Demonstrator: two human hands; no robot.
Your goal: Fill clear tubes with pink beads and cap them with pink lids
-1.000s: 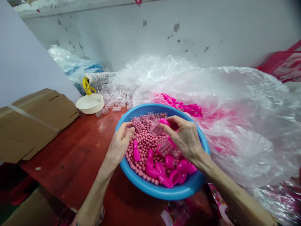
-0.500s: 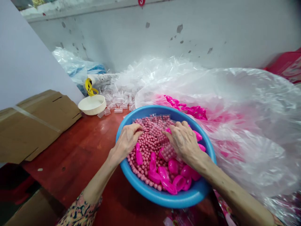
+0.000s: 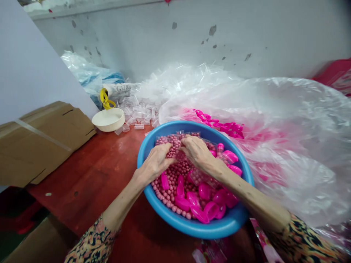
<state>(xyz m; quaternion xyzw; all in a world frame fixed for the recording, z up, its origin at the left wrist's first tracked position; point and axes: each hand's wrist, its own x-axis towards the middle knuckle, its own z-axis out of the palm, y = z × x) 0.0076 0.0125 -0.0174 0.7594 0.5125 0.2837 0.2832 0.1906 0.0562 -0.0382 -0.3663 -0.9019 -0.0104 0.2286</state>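
A blue basin (image 3: 189, 231) holds many small pink beads (image 3: 171, 199), with clear pieces of plastic lying on them. Bright pink spoon-like plastic pieces (image 3: 182, 201) are heaped toward its front and right. Over the beads, my left hand (image 3: 155, 162) has its fingers curled, thumb and forefinger pointing right. My right hand (image 3: 199, 151) is close beside it, its fingertips pinched. Between the two hands is a see-through bit of plastic with beads (image 3: 180, 156); what each set of fingertips grips is too small to make out.
Behind the basin, a large clear plastic bag (image 3: 274, 109) holds more bright pink pieces. Short clear tubes (image 3: 139, 126) lie scattered near a white round dish (image 3: 108, 120) and a yellow loop (image 3: 105, 98). Flattened cardboard (image 3: 44, 142) rests on the red table (image 3: 95, 171) at left.
My right hand has moved left across the beads, toward my left hand. My left hand has shifted slightly right, so the two are now close together.
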